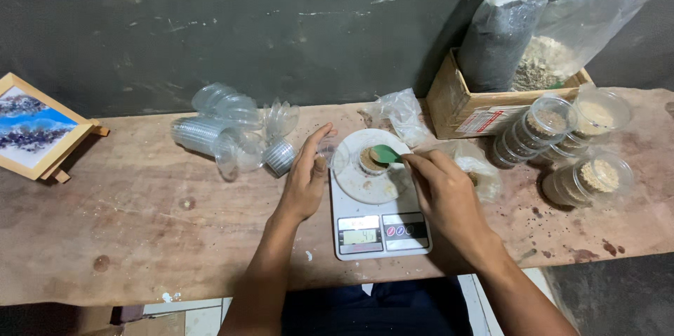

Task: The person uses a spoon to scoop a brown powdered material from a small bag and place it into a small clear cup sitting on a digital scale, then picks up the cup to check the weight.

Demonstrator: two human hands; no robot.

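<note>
We steady small cup (pixel 370 161) centred on scale (pixel 379 218). Right hand (pixel 444 192) pinches green spoon (pixel 385 154) over cup; left hand (pixel 306 176) open, resting left of scale. We tip slowly, watching display.

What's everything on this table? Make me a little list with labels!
left hand: open, resting beside the scale
right hand: holds a green spoon over a small cup
cup: on the scale's round plate, with tan powder inside
empty cups: clear, lying left of the hands
filled cups: stacked on their sides, at right
box: cardboard, holding two bags
picture frame: far left
table: worn wood
</note>
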